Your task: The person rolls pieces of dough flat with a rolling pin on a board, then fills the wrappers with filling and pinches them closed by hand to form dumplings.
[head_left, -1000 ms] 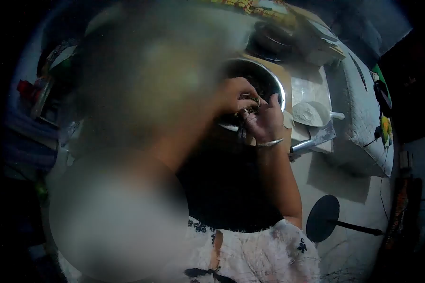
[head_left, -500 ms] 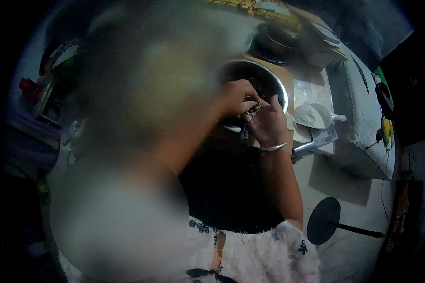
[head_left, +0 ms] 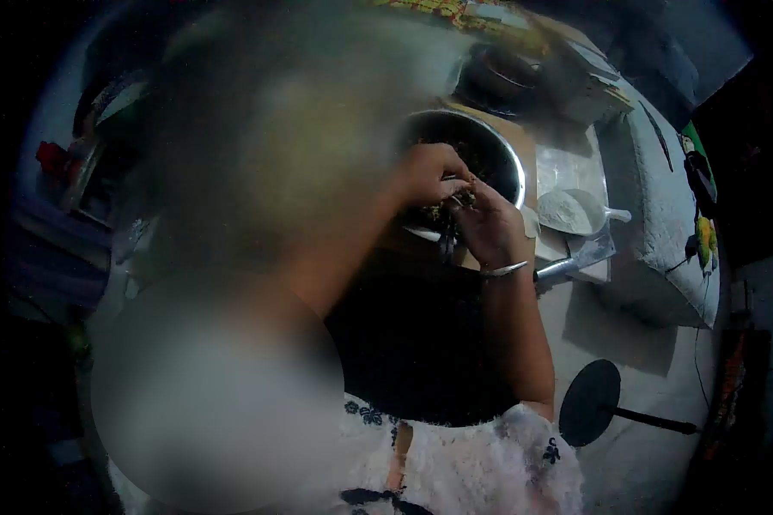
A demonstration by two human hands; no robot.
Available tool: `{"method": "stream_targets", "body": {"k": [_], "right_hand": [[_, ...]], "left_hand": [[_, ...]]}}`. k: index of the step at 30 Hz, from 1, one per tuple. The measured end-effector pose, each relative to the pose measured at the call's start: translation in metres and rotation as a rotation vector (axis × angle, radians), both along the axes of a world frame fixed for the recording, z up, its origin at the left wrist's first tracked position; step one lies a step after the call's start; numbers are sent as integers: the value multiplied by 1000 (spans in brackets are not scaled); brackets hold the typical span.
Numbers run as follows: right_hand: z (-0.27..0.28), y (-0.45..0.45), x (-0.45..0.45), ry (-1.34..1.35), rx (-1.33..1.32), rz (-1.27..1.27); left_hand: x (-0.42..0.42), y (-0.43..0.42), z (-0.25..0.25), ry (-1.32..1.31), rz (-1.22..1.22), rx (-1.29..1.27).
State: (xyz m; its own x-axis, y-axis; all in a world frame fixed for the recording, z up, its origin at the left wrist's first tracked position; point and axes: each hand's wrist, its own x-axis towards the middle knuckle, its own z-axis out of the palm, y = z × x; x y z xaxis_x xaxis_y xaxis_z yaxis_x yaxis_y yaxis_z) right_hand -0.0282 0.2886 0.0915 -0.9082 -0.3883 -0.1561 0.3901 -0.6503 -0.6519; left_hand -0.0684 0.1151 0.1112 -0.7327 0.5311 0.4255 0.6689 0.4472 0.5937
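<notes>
Over a metal bowl (head_left: 520, 176) holding a dark, crumbly mixture (head_left: 479, 154), my two hands meet. My left hand (head_left: 432, 176) has bent fingers pressed together on a small clump of the mixture (head_left: 464, 197). Beneath and beside the clump, my right hand (head_left: 492, 227) is cupped round it, palm up, its thumb leaning in towards the left fingertips. A bangle circles the right wrist. Some fingers of both hands are hidden behind the clump and each other. Dark, thin handles, not clearly seen, stick out at the bowl's near rim.
A handled cup of white powder (head_left: 563, 210) stands right of the bowl, beside a wide metal blade (head_left: 588, 249). A dark pan (head_left: 502, 77) is behind. A black disc with a rod (head_left: 590, 403) lies at the lower right. Blur covers much of the left.
The right thumb, earlier raised away from the palm, has tipped in towards the clump. Both hands remain together over the bowl; the right hand has shifted slightly right in view.
</notes>
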Motion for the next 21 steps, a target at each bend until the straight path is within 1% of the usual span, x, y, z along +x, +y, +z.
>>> {"method": "stream_targets", "body": {"k": [5,6,8,12,14,15,16,18,20,21], "right_hand": [[5,-7,-1,66,50,-11],[6,-8,-2,72,45,-3],[6,-7,-3,80,42,6],[4,3,-4,63,75,-25],[2,7,-6,30,-60,23],[0,6,-5,29,-59,21],[-2,4,-3,197,127,-34],[0,4,-2,364,315,-89],[6,6,-6,29,-62,-47],[8,7,-7,30,-62,-47]], "left_hand": [[-7,-3,-6,89,-34,52],[-7,-3,-8,90,-35,52],[-8,-4,-11,9,-27,164],[0,-9,1,39,-102,205],[7,-13,7,15,-168,227],[6,-14,4,14,-170,228],[6,-15,2,39,-196,232],[6,-14,0,62,-222,237],[6,-13,-2,96,-270,236],[6,-13,-3,97,-270,237]]}}
